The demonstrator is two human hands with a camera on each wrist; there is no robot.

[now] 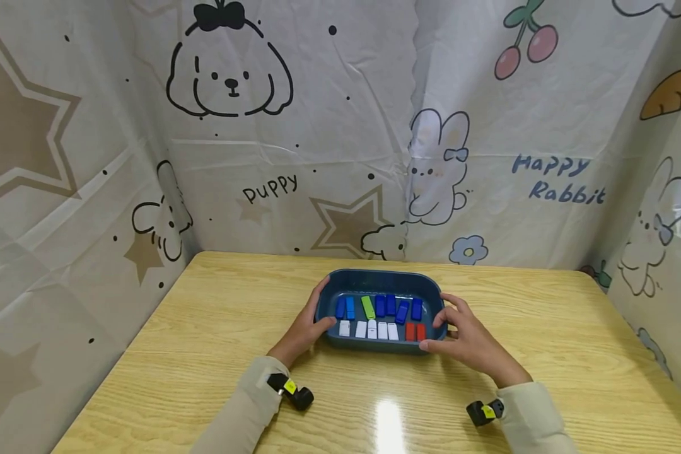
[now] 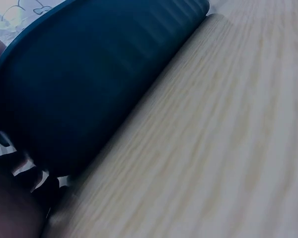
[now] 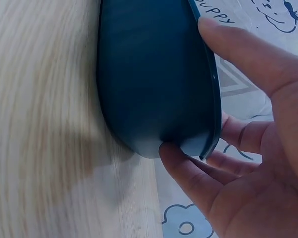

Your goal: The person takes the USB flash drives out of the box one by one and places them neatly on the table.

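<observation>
A dark teal plastic basin (image 1: pixel 374 345) stands on the wooden table, its outer wall also filling much of both wrist views. Small oblong pieces lie inside: blue pieces (image 1: pixel 391 306) and one green piece (image 1: pixel 367 308) towards the back, white pieces (image 1: pixel 372 330) and two red pieces (image 1: pixel 410 331) along the front. My left hand (image 1: pixel 302 331) grips the basin's left end, thumb over the rim and fingers around the outside. At the other end my right hand (image 1: pixel 473 339) holds it, the thumb (image 3: pixel 238 47) on the front rim and the fingers around the right side.
The light wood table (image 1: pixel 232 302) extends around the basin on all sides. Behind and beside it hangs a printed curtain (image 1: pixel 340 126) with cartoon animals and stars. A small black camera (image 1: pixel 297 394) is strapped at the left wrist, another camera (image 1: pixel 482 412) at the right.
</observation>
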